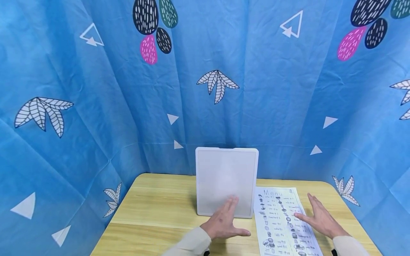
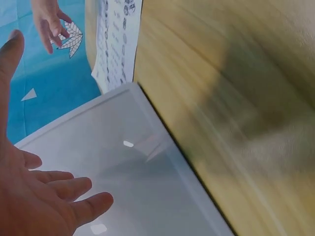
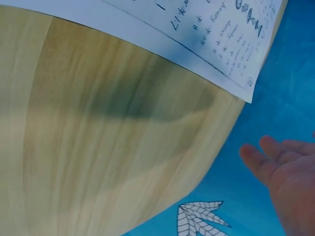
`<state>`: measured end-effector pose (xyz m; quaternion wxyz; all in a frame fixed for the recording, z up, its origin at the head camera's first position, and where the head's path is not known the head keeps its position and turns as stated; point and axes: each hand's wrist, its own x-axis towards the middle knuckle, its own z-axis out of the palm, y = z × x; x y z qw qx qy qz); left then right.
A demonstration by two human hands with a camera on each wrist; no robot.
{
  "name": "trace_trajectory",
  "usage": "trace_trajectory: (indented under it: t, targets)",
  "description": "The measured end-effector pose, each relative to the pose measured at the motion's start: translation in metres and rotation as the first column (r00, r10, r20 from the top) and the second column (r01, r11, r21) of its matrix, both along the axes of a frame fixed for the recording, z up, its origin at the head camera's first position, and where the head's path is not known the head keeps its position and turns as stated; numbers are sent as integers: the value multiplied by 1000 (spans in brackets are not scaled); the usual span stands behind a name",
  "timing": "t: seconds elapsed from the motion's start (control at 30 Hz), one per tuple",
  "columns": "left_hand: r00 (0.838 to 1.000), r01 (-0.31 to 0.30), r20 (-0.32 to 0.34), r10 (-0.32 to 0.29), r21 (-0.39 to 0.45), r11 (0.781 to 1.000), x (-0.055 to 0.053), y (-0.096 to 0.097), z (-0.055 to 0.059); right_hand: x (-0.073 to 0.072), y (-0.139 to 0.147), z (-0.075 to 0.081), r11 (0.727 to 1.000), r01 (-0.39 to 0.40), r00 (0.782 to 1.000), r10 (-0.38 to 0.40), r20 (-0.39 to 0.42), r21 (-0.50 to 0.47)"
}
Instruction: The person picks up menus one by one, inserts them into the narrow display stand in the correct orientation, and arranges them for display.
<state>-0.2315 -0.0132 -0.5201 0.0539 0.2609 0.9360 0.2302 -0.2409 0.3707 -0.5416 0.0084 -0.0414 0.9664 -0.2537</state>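
Note:
A white rectangular board [image 1: 228,170] with a raised rim stands near the back of the table, left of a paper sheet headed "Menu" [image 1: 278,213]. My left hand [image 1: 222,220] is in front of the board's lower part, thumb spread to the right and holding nothing. In the left wrist view its fingers [image 2: 81,189] overlap the board's glossy face; whether they touch it I cannot tell. Over the menu's right edge hovers my right hand [image 1: 320,217], its fingers spread and nothing in it. The right wrist view shows the menu's corner [image 3: 236,83] and part of that hand [image 3: 290,182].
A light wood table [image 1: 153,209] with rounded back corners carries the board and sheet. Blue patterned curtains [image 1: 272,106] close in the back and both sides. Handwritten lines and small dark drawings fill the menu.

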Motion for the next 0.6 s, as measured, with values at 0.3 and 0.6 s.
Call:
trace_trajectory:
  t: [0.3,0.6]
  targets:
    - [999,-26,33,24,62,998,1,17,-15,-4,5,-7,999,36,997,-35,63,-13]
    - [998,-56,47,51,106,993,1,34,-27,-8,6,-16,996,82,985,-75,156,-37]
